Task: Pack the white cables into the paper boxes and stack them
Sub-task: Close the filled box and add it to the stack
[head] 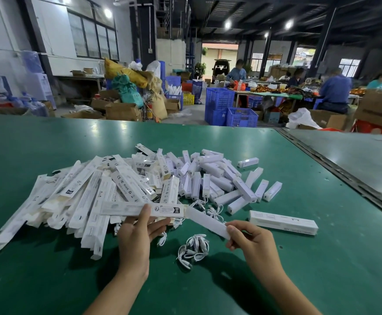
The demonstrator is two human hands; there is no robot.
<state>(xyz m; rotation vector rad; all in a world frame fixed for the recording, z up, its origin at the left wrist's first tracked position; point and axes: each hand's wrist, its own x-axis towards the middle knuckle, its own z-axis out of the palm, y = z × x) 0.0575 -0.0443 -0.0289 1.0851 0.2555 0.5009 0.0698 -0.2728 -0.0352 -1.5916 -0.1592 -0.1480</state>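
Note:
My left hand pinches a long white paper box, held level above the green table. My right hand grips the near end of a white bar-shaped piece whose far end meets the box's open right end. A coiled bundle of white cables lies on the table between my hands. More loose cables lie just beyond. One packed box rests to the right of my right hand.
A heap of flat paper boxes covers the table's left middle, and a heap of white bar-shaped pieces its centre. A metal seam divides this table from another on the right. Crates, cartons and seated people fill the hall behind.

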